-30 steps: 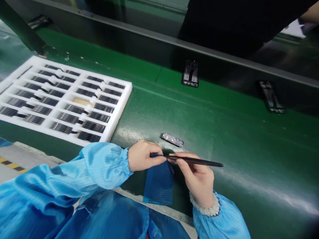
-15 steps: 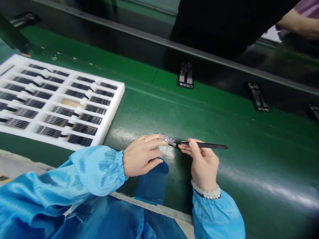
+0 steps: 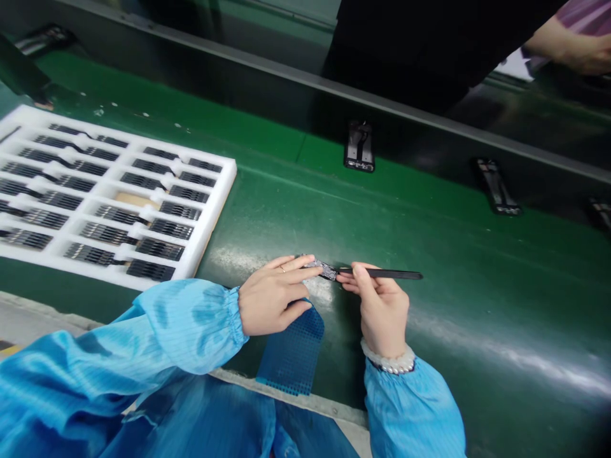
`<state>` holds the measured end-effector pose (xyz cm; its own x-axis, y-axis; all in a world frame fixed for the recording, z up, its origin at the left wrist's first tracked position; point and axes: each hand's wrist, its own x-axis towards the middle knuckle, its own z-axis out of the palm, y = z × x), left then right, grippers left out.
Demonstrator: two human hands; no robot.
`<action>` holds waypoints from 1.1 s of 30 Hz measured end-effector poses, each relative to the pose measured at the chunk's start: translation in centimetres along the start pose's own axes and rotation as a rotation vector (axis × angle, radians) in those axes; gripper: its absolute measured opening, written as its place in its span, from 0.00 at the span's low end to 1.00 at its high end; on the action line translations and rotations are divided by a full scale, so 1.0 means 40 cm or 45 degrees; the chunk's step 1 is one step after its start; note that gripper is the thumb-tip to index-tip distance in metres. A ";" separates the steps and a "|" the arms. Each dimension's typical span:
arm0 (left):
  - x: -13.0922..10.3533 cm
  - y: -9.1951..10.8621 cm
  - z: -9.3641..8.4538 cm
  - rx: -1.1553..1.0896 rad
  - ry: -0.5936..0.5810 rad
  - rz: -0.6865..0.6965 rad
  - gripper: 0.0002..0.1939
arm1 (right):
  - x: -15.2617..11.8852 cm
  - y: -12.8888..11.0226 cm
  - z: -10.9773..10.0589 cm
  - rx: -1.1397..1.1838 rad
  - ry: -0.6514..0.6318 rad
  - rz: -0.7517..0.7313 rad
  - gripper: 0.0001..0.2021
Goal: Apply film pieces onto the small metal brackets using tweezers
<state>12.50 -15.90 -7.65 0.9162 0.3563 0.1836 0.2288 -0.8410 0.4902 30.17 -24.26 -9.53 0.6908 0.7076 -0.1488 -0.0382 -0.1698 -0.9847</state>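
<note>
A small circuit board [image 3: 327,270] lies on the green work surface [image 3: 267,210] in front of me. My left hand [image 3: 277,296] rests from the left with its fingers spread, the fingertips on the board's left part, which they partly hide. The thumb sits just over the top of a blue mesh-patterned strip [image 3: 292,350]. My right hand [image 3: 382,305] pinches black tweezers [image 3: 394,274], whose tip end reaches the board's right end. Whether the tips grip anything is too small to tell.
A white foam tray [image 3: 217,207] with many dark flat parts fills the left. Phone-like housings [image 3: 359,147] are spaced along the surface's far side, below a dark ledge. Another person's hand [image 3: 580,52] shows at the top right.
My right hand and the tweezers have shifted slightly left, closer to the board. My left hand has moved very little. The view has shifted slightly.
</note>
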 end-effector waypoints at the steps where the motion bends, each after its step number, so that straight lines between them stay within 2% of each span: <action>1: 0.000 0.000 0.000 0.000 -0.002 -0.001 0.12 | 0.000 0.000 0.000 -0.004 0.002 0.000 0.12; 11: -0.001 -0.001 0.002 -0.004 -0.014 -0.018 0.12 | -0.005 0.008 -0.003 -0.116 -0.004 -0.116 0.15; 14: 0.000 0.000 0.001 -0.005 -0.016 -0.019 0.12 | -0.016 0.016 -0.007 -0.298 -0.003 -0.282 0.13; 17: -0.001 -0.001 0.002 -0.010 -0.002 -0.010 0.12 | -0.030 0.016 -0.020 -0.575 0.023 -0.575 0.10; 19: -0.003 -0.004 0.003 -0.019 0.023 0.003 0.12 | -0.033 0.009 -0.033 -0.565 0.117 -0.690 0.09; 21: -0.004 -0.008 0.003 -0.034 0.066 0.014 0.12 | -0.028 -0.002 -0.047 -0.459 0.194 -0.712 0.11; 23: -0.003 -0.014 0.001 -0.045 0.113 0.018 0.11 | -0.015 -0.013 -0.054 -0.510 0.082 -0.768 0.11; 26: 0.002 -0.029 -0.002 -0.049 0.161 -0.014 0.10 | 0.009 -0.021 -0.043 -0.807 -0.336 -0.952 0.11; 28: 0.007 -0.042 -0.002 -0.077 0.162 -0.063 0.10 | 0.018 -0.021 -0.024 -0.915 -0.514 -0.999 0.11; 30: 0.011 -0.053 0.000 -0.134 0.124 -0.091 0.09 | 0.015 -0.020 -0.005 -0.926 -0.565 -0.985 0.09; 33: 0.013 -0.062 0.003 -0.176 0.082 -0.108 0.09 | -0.003 -0.022 0.007 -0.864 -0.555 -0.937 0.08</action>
<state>12.44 -13.68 -8.89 0.8716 0.4527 0.1883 0.2532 -0.7445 0.6178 29.91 -23.98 -8.66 0.0608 0.9503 0.3054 0.7782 0.1464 -0.6107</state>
